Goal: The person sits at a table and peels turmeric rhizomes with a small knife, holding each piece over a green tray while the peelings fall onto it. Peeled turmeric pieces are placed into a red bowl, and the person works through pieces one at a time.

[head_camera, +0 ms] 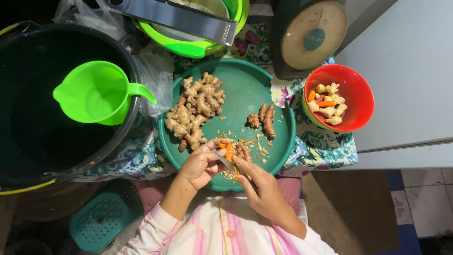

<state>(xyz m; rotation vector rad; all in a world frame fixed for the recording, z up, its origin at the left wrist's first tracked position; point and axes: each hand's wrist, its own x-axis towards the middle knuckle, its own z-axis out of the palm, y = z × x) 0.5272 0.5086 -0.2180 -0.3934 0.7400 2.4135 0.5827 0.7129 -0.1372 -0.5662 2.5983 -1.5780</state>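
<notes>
Peeling is the work in hand: the left hand [200,165] is curled closed around a small turmeric root [229,152], whose orange flesh already shows, and the right hand [262,186] is closed on a knife [226,162], with the blade laid across the root. Both hands are just above the near edge of the round green tray [245,87].

To do this step well, I judge that the blade should stay nearly flat on the skin and take only thin shavings, because the root is small and knobby. The left thumb should stay behind the cutting edge. Turning the root a little after each stroke will probably work better than moving the knife around it. Keeping the hands over the tray lets the peelings [245,144] fall where the others already lie.

On the tray, a pile of unpeeled roots [196,111] lies at the left, and 2 or 3 more roots [264,120] lie near the middle. A red bowl [358,94] beside the tray holds peeled pieces. A green jug [96,92] sits in a large black bucket [28,118] at the left. Behind the tray are a green basin [188,45] and a kitchen scale [306,33].

The table has a flowered cloth [321,146]. The room is dim, with a tiled floor [424,198] at the right.
</notes>
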